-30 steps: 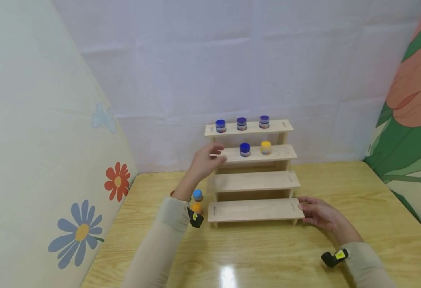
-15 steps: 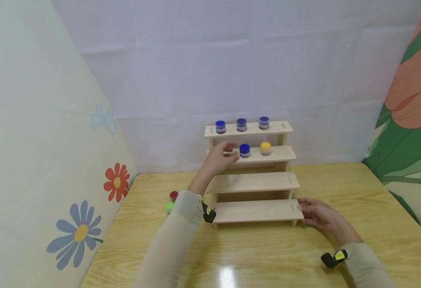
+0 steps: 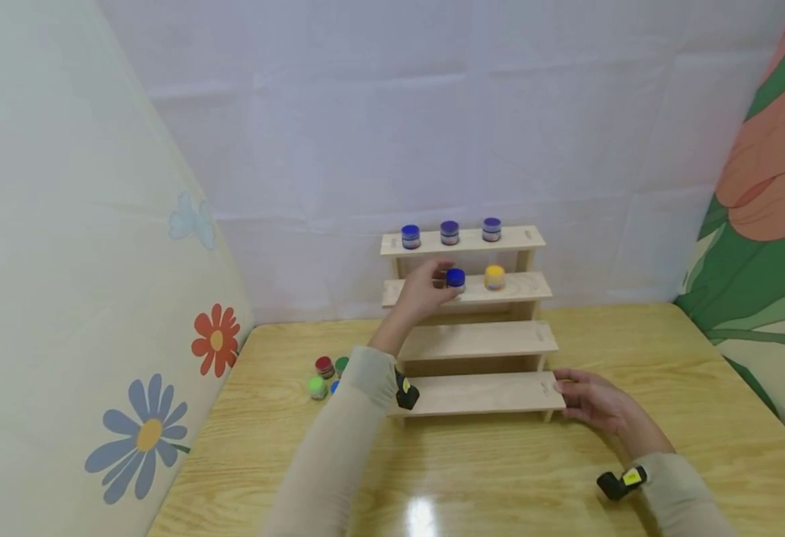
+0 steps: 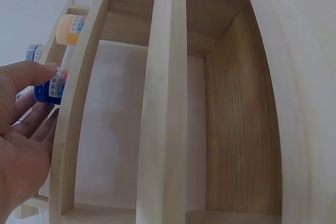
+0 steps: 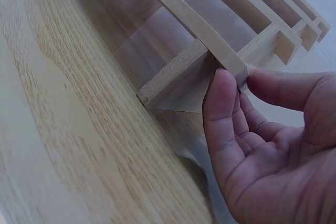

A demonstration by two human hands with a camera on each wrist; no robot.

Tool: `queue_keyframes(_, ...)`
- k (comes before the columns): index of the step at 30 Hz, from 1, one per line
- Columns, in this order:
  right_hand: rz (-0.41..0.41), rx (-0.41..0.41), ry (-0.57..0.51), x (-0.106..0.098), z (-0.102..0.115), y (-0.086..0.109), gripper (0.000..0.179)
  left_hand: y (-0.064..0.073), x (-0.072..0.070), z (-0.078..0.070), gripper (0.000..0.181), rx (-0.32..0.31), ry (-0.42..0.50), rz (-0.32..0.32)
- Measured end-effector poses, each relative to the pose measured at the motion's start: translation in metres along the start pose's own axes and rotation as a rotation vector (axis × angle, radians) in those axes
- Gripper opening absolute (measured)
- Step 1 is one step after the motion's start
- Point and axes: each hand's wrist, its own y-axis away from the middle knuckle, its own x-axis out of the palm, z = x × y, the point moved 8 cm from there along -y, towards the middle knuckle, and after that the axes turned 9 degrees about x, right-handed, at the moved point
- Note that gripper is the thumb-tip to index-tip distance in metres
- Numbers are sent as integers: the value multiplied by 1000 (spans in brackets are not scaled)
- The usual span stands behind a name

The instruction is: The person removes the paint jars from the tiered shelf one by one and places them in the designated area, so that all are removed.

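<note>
A stepped wooden display rack (image 3: 479,394) stands on the table. On its second tier from the top sits a small paint jar with a dark blue lid (image 3: 455,277). My left hand (image 3: 426,291) reaches over the lower tiers and holds this jar from its left side. In the left wrist view the thumb lies along one side of the blue jar (image 4: 47,92), with the fingers on the other. At the lowest tier's right end, my right hand (image 3: 596,403) pinches the board's corner (image 5: 228,59) between thumb and index finger.
A yellow paint jar (image 3: 495,277) sits just right of the blue one. Three blue-purple jars (image 3: 449,233) line the top tier. Left of the rack, several loose jars, including a red one (image 3: 325,367) and a light green one (image 3: 317,388), are partly hidden by the left sleeve.
My left hand has moved right along the second tier, from its left end to the blue jar, and closed around it. The right hand has kept its hold on the rack's corner.
</note>
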Motion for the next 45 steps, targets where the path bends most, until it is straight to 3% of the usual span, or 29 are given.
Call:
queue_keyframes(12,18,-14,-6,2,4,0,27,-3,0,-3,54,-27,-69,-12)
queue_keyframes(20,18,-14,5,3,6,0,34,-1,-2,-2,52,-66,-35,-38)
queue_keyframes(26,14,-6,1,3,4,0,33,3,-5,-6,54,-39,-42,-36)
queue_keyframes(35,45,-11,-16,3,1,1,23,21,-13,-16,44,40,-30,-33)
queue_keyframes(45,20,-1,-25,2,-2,0,26,50,-27,-13,44,94,4,-39)
